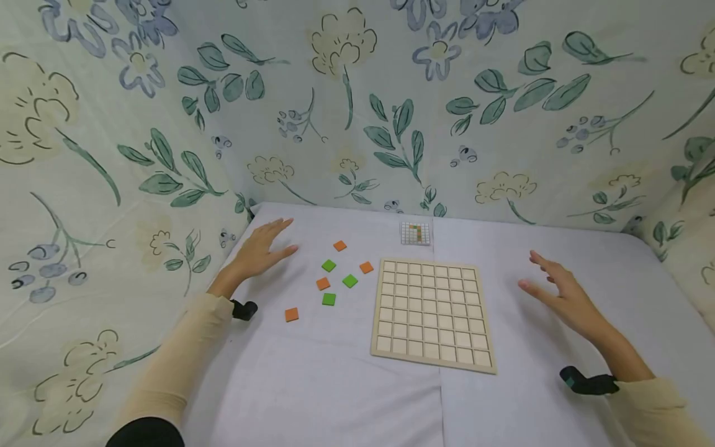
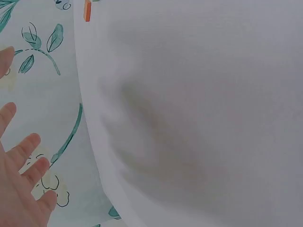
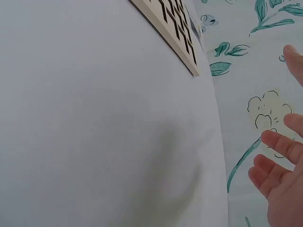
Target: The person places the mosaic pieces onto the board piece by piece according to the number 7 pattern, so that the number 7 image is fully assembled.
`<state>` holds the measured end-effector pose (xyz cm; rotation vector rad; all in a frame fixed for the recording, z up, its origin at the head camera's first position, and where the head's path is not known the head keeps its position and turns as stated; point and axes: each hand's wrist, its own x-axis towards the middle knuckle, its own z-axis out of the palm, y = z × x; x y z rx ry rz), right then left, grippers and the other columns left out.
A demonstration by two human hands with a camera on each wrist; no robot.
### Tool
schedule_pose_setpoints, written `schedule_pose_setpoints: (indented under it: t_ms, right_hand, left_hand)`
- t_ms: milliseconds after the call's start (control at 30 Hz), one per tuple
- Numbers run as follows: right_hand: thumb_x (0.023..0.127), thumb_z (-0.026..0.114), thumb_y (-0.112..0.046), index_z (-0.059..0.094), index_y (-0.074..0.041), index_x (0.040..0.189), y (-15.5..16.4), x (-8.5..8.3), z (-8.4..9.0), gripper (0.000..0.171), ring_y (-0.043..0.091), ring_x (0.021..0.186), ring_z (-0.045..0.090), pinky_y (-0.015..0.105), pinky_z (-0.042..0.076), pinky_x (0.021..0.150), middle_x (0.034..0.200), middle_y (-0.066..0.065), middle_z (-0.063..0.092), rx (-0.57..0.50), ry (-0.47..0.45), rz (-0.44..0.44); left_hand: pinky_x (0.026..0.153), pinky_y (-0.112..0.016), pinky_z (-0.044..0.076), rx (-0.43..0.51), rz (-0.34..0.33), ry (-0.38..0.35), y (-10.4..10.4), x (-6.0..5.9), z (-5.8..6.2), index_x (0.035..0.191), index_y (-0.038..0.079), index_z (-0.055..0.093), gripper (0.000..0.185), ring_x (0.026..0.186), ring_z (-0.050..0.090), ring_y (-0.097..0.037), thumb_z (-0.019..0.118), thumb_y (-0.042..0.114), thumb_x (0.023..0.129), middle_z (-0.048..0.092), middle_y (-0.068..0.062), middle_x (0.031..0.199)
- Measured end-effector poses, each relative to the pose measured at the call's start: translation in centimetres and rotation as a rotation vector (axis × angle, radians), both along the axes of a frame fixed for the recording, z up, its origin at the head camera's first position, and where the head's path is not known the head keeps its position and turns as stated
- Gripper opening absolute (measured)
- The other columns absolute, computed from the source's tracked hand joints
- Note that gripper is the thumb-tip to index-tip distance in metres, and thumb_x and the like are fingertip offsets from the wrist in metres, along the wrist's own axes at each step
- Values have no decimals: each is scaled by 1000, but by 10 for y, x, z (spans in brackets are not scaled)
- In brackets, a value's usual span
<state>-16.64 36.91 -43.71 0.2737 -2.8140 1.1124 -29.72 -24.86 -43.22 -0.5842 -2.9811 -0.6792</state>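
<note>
A pale wooden grid board (image 1: 431,313) with empty square cells lies mid-table; its corner (image 3: 179,33) shows in the right wrist view. Left of it lie several small square tiles, orange (image 1: 291,314) and green (image 1: 329,299); one orange tile (image 2: 87,11) shows at the top of the left wrist view. My left hand (image 1: 259,251) hovers over the cloth left of the tiles, fingers straight, holding nothing. My right hand (image 1: 561,295) hovers right of the board, fingers spread, empty. A small printed pattern card (image 1: 416,233) lies behind the board.
The table is covered by a white cloth (image 1: 335,385). Floral fabric walls (image 1: 357,112) close in the back, left and right sides. A black wrist mount (image 1: 586,382) sits at each forearm.
</note>
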Motion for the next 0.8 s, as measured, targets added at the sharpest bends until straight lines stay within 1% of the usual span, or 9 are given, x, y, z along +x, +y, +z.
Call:
schedule_pose_setpoints:
  t_ms: [100,200,367,467,567,667,800]
  right_hand:
    - [98,65,-21,18,-11,160,-7,3,-2,78,54,130,26,73,25,95,151,33,29,-11,13,37]
    - [97,66,-20,23,-11,160,-14,7,-5,76,50,128,29,70,29,93,149,32,34,-15,10,57]
    - [96,68,-21,27,-8,158,-22,9,-11,76,50,131,27,69,28,94,149,31,34,-30,-16,90]
    - [95,69,-22,29,-5,157,-26,10,-16,76,53,136,21,74,22,97,152,31,31,-30,-33,105]
    - [96,69,-26,28,-2,156,-29,10,-21,76,57,140,14,78,13,100,155,32,24,-4,-49,115]
    - [95,68,-29,28,-1,156,-32,10,-25,78,56,142,6,77,4,103,158,32,19,35,-53,124]
    - [95,69,-32,27,-2,156,-36,10,-30,80,54,145,-1,78,-2,103,159,30,15,74,-60,129]
  left_hand:
    - [111,-66,18,28,-8,12,3,-4,-3,159,24,27,76,146,21,-41,52,59,97,27,-14,161]
    - [109,-66,22,65,-8,14,6,-8,-5,159,25,29,75,142,26,-40,54,59,97,31,-13,159]
    - [107,-65,25,145,-22,3,13,-14,-8,158,23,33,71,137,31,-40,59,51,98,38,-14,155]
    - [107,-64,25,163,-39,-18,19,-18,-10,157,22,33,69,137,32,-39,60,47,98,39,-13,154]
    - [108,-62,26,159,-53,-46,25,-21,-12,157,23,33,68,136,31,-37,59,46,99,38,-12,154]
    - [107,-60,26,149,-67,-66,31,-25,-12,157,24,34,67,134,32,-36,57,48,99,39,-12,153]
    - [106,-59,29,151,-89,-84,37,-29,-14,156,23,37,64,132,33,-36,56,47,100,40,-13,152]
